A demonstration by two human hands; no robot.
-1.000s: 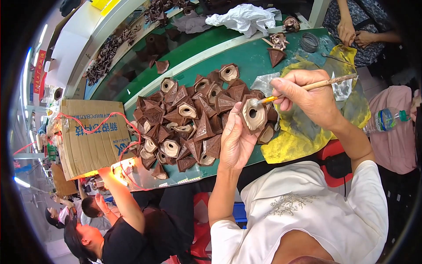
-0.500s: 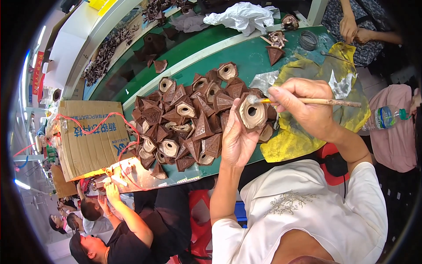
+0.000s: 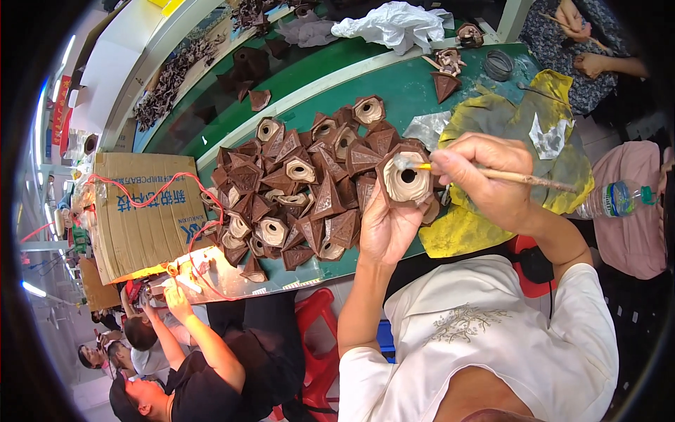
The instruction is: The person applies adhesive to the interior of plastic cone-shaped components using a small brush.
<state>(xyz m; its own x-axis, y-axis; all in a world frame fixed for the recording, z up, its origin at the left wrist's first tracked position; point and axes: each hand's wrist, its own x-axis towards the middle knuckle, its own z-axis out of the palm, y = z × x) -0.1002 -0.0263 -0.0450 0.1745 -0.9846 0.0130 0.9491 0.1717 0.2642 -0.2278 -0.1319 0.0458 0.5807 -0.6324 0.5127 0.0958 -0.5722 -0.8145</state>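
My left hand holds up a brown faceted piece, its cream, ridged face with a dark round hole turned toward me. In my right hand is a paintbrush with a wooden handle, gripped near its yellow-and-metal front end. The pale bristles touch the cream face at the upper edge of the hole. Just left of the held piece lies a heap of similar brown pointed pieces, several showing cream ends with holes.
A stained yellow sheet covers the green table at right. Beyond are a dark ring-shaped container and white plastic bag. A cardboard box with red cord stands left; a co-worker sits beside it.
The held piece has tilted slightly, and the bristles have shifted a little across its cream face. At the far right, another person's hands have moved apart.
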